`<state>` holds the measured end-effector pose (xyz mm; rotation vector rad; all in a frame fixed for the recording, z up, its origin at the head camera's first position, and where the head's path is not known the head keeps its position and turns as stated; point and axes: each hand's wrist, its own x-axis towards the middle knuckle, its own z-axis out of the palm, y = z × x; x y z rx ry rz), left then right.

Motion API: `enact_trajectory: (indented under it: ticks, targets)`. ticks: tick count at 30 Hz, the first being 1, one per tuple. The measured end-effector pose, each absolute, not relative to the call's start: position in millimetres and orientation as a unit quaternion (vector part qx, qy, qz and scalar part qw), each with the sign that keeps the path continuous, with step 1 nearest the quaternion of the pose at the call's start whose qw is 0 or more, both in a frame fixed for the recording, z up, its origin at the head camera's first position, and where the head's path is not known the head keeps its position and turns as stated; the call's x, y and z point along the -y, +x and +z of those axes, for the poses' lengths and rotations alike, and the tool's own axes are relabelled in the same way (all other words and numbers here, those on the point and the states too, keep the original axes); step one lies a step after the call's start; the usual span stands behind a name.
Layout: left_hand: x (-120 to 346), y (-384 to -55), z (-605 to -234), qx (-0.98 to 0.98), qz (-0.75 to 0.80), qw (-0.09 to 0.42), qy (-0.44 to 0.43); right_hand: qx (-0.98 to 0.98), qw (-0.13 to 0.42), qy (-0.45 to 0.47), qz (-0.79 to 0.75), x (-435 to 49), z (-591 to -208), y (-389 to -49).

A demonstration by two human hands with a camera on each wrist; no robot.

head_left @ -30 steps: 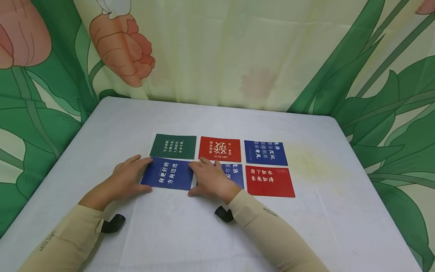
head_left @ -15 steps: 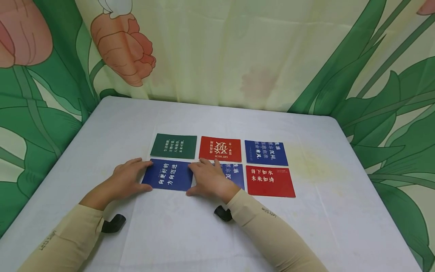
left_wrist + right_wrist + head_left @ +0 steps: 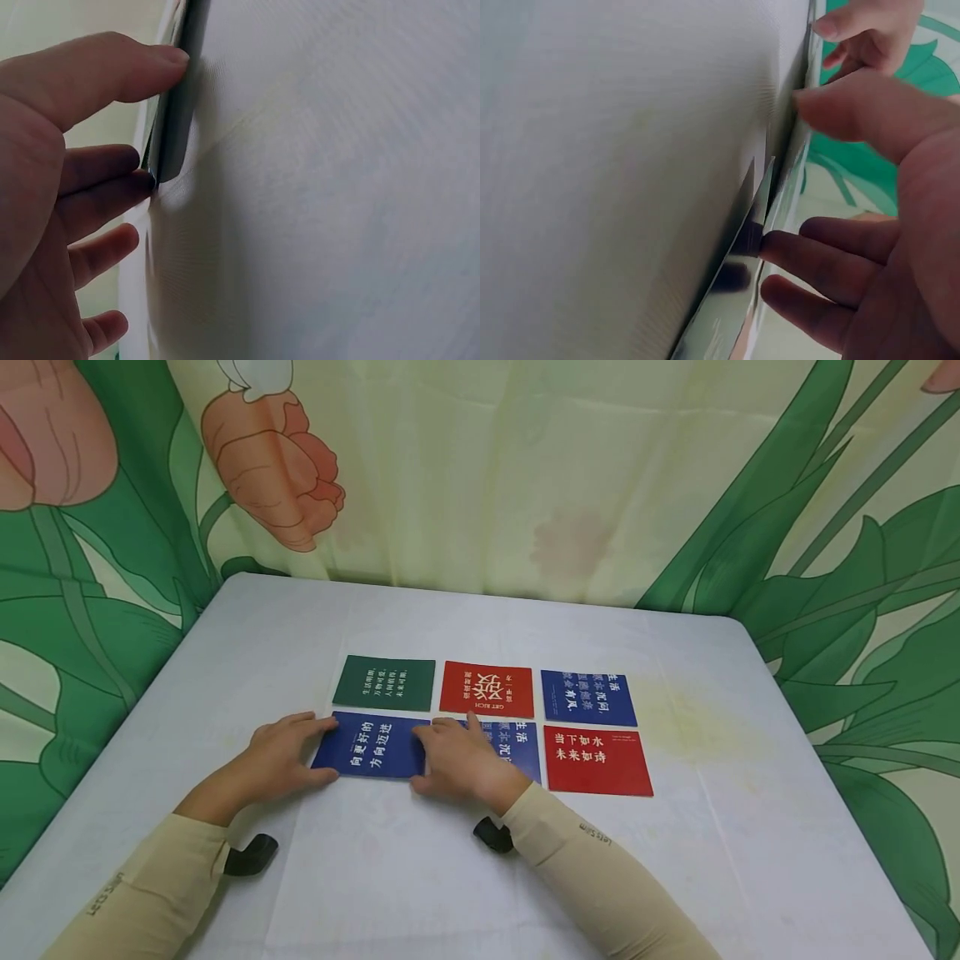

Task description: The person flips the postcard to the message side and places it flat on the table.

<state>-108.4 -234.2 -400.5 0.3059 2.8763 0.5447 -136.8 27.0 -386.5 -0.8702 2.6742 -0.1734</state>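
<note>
In the head view a dark blue card (image 3: 371, 745) with white Chinese lettering lies at the near left of two rows of cards. My left hand (image 3: 285, 756) touches its left side, the fingers at the far corner and the thumb (image 3: 161, 67) at the near one. At its right end rests my right hand (image 3: 461, 756), fingers extended and thumb apart. That hand partly covers another blue card (image 3: 523, 747). Beyond lie a green card (image 3: 386, 683) and a red card (image 3: 486, 689). From the right wrist, fingertips (image 3: 776, 244) meet a glossy card edge.
A third blue card (image 3: 588, 698) lies at the far right, with a red card (image 3: 596, 762) in front of it. White cloth covers the table (image 3: 420, 885). Behind stands a curtain (image 3: 465, 477) printed with tulips and leaves. Dark camera mounts (image 3: 251, 855) sit at both wrists.
The near-left blue card has shifted slightly toward me. The right hand's fingers have moved a little on its right end. My left hand has hardly moved.
</note>
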Motion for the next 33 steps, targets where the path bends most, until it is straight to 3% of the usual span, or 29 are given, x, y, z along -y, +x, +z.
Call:
enact_trajectory:
  ticks: [16, 33]
  targets:
    - [238, -102, -404, -0.967, 0.215, 0.079, 0.112, -0.930, 0.141, -0.340, -0.003, -23, -388, -129]
    - [237, -101, -405, -0.967, 0.217, 0.064, 0.116, -0.942, 0.131, -0.303, -0.061, -21, -392, -139]
